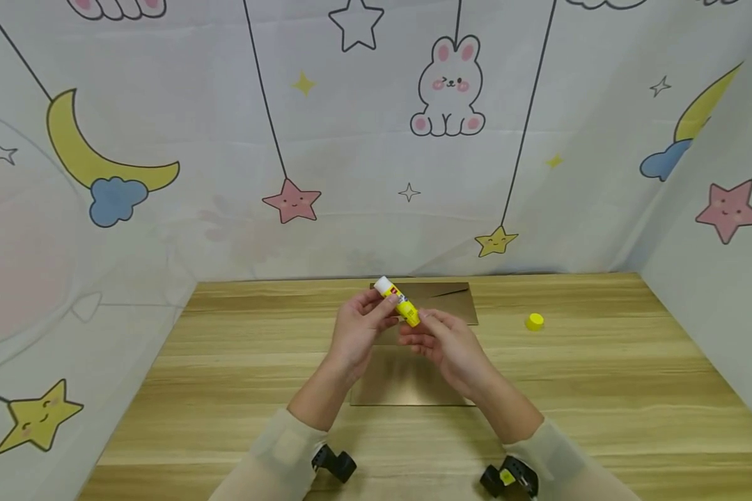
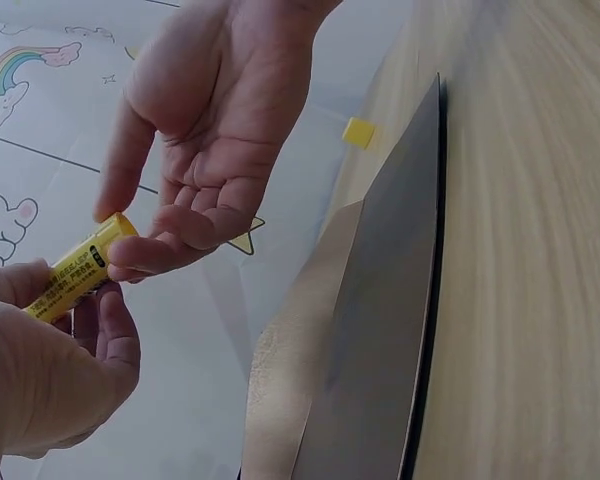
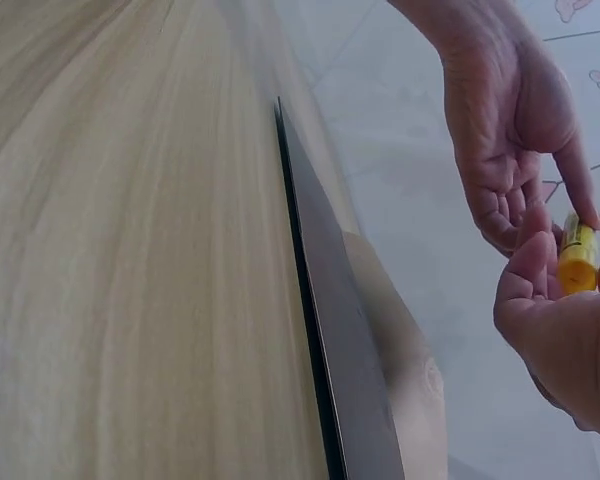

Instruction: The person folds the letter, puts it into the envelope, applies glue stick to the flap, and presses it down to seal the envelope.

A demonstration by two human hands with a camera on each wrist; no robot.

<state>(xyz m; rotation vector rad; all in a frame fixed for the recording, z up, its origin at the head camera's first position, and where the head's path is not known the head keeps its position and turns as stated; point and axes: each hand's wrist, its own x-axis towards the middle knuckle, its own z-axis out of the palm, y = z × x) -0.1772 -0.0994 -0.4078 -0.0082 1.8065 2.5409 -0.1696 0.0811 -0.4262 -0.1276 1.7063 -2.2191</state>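
A yellow glue stick with a white upper end is held up at a slant over the table, its white end pointing to the upper left. My left hand grips its barrel between thumb and fingers. At the lower end, the thumb and forefinger of my right hand pinch the yellow base, as the left wrist view also shows. Beneath both hands lies a bronze-brown envelope with its flap unfolded toward the back; the hands hide part of it in the head view.
A small yellow cap stands on the wooden table, to the right of the envelope. Behind the table hangs a white cloth printed with stars, moons and a rabbit, and it also lines both sides.
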